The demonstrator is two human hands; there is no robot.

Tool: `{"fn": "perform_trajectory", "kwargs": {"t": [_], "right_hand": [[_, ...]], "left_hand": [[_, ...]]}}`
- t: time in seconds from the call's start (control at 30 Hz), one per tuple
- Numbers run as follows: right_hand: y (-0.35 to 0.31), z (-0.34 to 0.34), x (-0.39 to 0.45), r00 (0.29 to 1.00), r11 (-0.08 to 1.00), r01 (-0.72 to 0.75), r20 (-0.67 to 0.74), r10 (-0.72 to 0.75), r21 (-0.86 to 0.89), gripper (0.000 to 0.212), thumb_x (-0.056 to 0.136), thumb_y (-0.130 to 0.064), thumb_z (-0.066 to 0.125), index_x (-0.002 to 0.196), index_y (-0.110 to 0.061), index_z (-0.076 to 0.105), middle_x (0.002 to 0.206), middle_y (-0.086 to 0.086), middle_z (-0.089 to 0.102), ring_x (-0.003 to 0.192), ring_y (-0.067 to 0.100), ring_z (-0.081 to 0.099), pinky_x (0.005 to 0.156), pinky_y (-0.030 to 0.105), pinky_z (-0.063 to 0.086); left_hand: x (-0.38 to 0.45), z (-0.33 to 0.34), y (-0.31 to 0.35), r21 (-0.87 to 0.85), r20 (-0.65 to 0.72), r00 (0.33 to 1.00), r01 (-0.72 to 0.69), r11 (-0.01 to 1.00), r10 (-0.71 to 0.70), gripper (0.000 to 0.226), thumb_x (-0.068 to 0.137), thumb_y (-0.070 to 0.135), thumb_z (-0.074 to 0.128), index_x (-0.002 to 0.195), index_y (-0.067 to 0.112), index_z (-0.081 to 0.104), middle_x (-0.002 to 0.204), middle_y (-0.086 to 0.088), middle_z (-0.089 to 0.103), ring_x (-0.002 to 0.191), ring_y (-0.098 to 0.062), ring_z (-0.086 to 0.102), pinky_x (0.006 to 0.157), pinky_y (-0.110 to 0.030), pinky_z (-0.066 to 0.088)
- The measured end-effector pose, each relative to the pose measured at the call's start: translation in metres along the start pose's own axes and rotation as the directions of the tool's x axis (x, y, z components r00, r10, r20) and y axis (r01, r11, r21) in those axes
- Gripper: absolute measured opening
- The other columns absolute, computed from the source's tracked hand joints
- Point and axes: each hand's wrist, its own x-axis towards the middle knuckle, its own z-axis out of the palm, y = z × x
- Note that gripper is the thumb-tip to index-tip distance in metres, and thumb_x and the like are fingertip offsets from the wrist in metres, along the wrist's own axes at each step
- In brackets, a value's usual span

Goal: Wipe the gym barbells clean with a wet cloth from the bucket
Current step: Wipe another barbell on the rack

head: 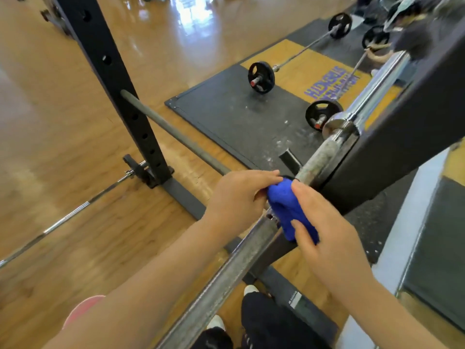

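Note:
A blue cloth (285, 210) is wrapped over a racked barbell (318, 161) whose grey shaft runs diagonally from the bottom centre up to a chrome sleeve (377, 88) at the upper right. My left hand (239, 197) grips the cloth's left side with curled fingers. My right hand (324, 227) holds its right side, thumb and fingers pressed on the fabric. No bucket is in view.
A black rack upright (113, 84) stands at left with a grey safety bar (173, 133) and a bar lying on the wooden floor (63, 220). Beyond, two loaded barbells (261, 77) rest on a black and yellow platform. A person crouches at top right (407, 28).

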Motion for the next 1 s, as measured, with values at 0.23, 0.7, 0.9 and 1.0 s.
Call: {"fn": "perform_trajectory", "kwargs": {"t": [0.23, 0.7, 0.9, 1.0], "right_hand": [[0.005, 0.012, -0.014, 0.991, 0.993, -0.115, -0.071, 0.116, 0.005, 0.054, 0.088, -0.018, 0.042, 0.141, -0.013, 0.04, 0.144, -0.003, 0.04, 0.13, 0.006, 0.035, 0.103, 0.0, 0.019], [0.007, 0.007, -0.013, 0.989, 0.989, -0.035, -0.14, 0.056, 0.146, 0.042, 0.09, -0.018, 0.051, 0.13, -0.003, 0.052, 0.133, 0.003, 0.052, 0.125, 0.014, 0.049, 0.106, 0.019, 0.036], [0.016, 0.0, -0.021, 0.99, 0.91, -0.053, -0.096, 0.1, 0.41, 0.042, 0.089, -0.006, 0.045, 0.131, -0.004, 0.047, 0.138, -0.013, 0.051, 0.128, 0.009, 0.048, 0.103, 0.02, 0.04], [0.028, -0.01, -0.021, 0.955, 0.958, -0.034, -0.274, 0.116, 0.286, 0.032, 0.086, 0.001, 0.043, 0.111, -0.005, 0.062, 0.126, -0.028, 0.056, 0.112, -0.001, 0.058, 0.091, 0.012, 0.044]], "left_hand": [[-0.017, -0.002, 0.034, 0.381, 0.261, 0.961, -0.195, 0.904, 0.097, 0.063, 0.079, 0.019, 0.059, 0.139, 0.009, 0.044, 0.144, -0.013, 0.043, 0.137, -0.032, 0.034, 0.109, -0.043, 0.014], [0.007, -0.003, 0.027, 0.297, 0.271, 0.957, -0.181, 0.937, 0.099, 0.033, 0.076, 0.007, 0.06, 0.108, 0.008, 0.069, 0.116, -0.01, 0.067, 0.123, -0.033, 0.052, 0.106, -0.04, 0.026], [0.005, 0.006, 0.055, 0.284, 0.213, 0.968, 0.067, 0.956, -0.131, 0.05, 0.089, 0.053, 0.027, 0.114, 0.02, 0.055, 0.119, 0.006, 0.056, 0.108, -0.009, 0.052, 0.089, -0.023, 0.045], [0.006, 0.021, 0.057, 0.27, 0.197, 0.966, 0.111, 0.956, -0.168, 0.056, 0.087, 0.057, 0.05, 0.128, 0.019, 0.044, 0.127, 0.007, 0.047, 0.117, -0.01, 0.043, 0.1, -0.017, 0.03]]}}
